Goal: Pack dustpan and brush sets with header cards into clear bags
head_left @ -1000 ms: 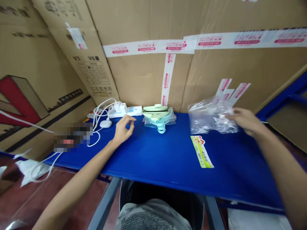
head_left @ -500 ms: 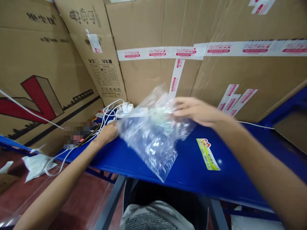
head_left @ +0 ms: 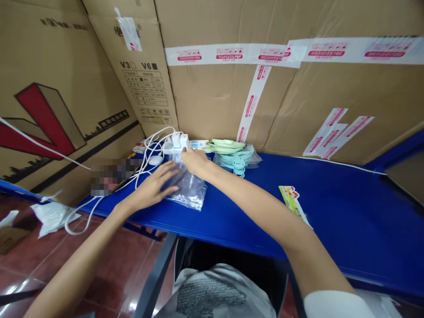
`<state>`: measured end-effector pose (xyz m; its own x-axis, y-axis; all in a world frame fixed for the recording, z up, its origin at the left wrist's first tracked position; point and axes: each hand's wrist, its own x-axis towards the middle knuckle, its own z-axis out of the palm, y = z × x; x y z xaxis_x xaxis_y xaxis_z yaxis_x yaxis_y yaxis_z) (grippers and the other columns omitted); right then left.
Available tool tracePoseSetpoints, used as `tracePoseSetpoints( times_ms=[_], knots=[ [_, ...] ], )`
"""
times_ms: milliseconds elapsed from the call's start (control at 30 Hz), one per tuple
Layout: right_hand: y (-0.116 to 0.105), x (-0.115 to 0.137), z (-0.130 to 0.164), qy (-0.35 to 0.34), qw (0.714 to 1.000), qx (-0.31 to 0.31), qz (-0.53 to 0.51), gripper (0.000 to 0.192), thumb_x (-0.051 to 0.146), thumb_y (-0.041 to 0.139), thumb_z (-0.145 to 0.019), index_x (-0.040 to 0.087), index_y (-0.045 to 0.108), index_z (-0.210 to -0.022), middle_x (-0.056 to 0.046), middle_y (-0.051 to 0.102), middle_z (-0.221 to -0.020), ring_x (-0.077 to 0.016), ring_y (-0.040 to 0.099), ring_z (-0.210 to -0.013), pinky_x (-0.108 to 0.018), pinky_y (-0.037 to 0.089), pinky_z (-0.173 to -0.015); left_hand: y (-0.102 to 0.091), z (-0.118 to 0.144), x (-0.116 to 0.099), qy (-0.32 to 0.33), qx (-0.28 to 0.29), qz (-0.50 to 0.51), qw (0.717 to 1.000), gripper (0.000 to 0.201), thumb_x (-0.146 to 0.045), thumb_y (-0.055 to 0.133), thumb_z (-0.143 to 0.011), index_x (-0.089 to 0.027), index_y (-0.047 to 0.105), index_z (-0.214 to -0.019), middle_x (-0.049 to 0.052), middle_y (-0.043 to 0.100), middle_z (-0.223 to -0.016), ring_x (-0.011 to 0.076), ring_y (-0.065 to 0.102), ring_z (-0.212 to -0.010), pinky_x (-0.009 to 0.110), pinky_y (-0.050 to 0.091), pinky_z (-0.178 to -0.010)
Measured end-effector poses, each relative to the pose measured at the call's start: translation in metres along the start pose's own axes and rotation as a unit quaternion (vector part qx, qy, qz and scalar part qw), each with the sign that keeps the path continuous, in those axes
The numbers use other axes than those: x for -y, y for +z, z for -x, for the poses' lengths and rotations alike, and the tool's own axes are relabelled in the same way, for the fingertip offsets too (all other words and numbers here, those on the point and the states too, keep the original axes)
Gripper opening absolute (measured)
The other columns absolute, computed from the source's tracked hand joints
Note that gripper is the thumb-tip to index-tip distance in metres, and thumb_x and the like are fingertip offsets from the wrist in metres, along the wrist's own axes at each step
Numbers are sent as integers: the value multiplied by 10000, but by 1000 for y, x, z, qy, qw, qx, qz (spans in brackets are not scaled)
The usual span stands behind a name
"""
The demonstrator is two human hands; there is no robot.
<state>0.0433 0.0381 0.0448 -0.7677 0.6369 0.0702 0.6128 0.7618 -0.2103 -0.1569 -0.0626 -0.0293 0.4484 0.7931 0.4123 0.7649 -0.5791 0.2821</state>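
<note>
A clear plastic bag [head_left: 192, 194] lies flat on the blue table. My left hand [head_left: 154, 187] is at its left side, fingers spread, the fingertips over the bag. My right hand [head_left: 196, 162] has its fingers closed at the bag's far end, seeming to pinch it; the fingertips are partly hidden. Just right of that hand are pale green flat items [head_left: 227, 145]. In front of them a looped bundle of mint-coloured straps or cords [head_left: 239, 163] rests on clear plastic.
Behind the bag, a white power strip [head_left: 198, 144] with plugs and tangled white cables [head_left: 145, 154] lies along the cardboard wall [head_left: 212, 97]. A white mouse-like object [head_left: 155, 160] sits among the cables. A green and yellow card [head_left: 293, 201] is on the table's right part.
The raised, crumpled bag now lies flat on the table. My right hand has moved left to its far end; my left hand has opened. The green items and mint bundle now show at the back.
</note>
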Motion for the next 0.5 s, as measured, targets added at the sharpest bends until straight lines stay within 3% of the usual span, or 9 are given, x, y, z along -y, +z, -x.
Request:
tracePoseSetpoints(
  times_ms=[100,167,300,367,433,500],
  knots=[
    [11,9,-7,41,997,-22,64,378,72,626,-909,30,686,-1280,-279,696,-1304,-357,671,-1171,-421,530,-922,0,15,-16,46,42,-41,997,718,-563,716,-951,-302,506,-1587,111,252,-1770,425,177,-1640,682,256,-1299],
    [12,13,-9,46,994,-32,93,386,72,602,-921,1,685,-1291,-307,665,-1346,-369,618,-1244,-448,501,-976,3,18,-16,55,73,-39,995,757,-567,717,-950,-308,468,-1616,114,251,-1770,420,213,-1632,671,302,-1285],
    [-4,11,8,11,976,-71,206,389,98,517,-977,46,724,-1303,-270,633,-1425,-426,416,-1436,-604,317,-1151,11,9,0,47,93,-8,995,560,-495,607,-1041,-303,540,-1563,100,431,-1692,347,379,-1581,604,355,-1281],
    [-15,2,29,37,953,-106,281,390,120,511,-991,128,749,-1301,-222,621,-1455,-459,369,-1466,-704,235,-1164,12,3,7,41,89,-2,995,505,-477,589,-1054,-290,582,-1523,100,532,-1622,329,432,-1553,593,367,-1274],
    [-24,-10,53,83,939,-133,305,393,130,509,-999,211,758,-1293,-186,631,-1431,-450,439,-1409,-738,253,-1138,10,-3,6,44,101,6,994,545,-476,620,-1040,-299,548,-1550,96,566,-1593,321,445,-1545,591,365,-1275],
    [-31,-22,77,95,940,-142,295,397,123,501,-1007,239,747,-1295,-184,660,-1348,-401,537,-1292,-684,324,-1113,8,-9,-1,56,115,25,991,630,-470,670,-1013,-328,481,-1596,87,540,-1617,315,428,-1558,590,344,-1289]
  ],
)
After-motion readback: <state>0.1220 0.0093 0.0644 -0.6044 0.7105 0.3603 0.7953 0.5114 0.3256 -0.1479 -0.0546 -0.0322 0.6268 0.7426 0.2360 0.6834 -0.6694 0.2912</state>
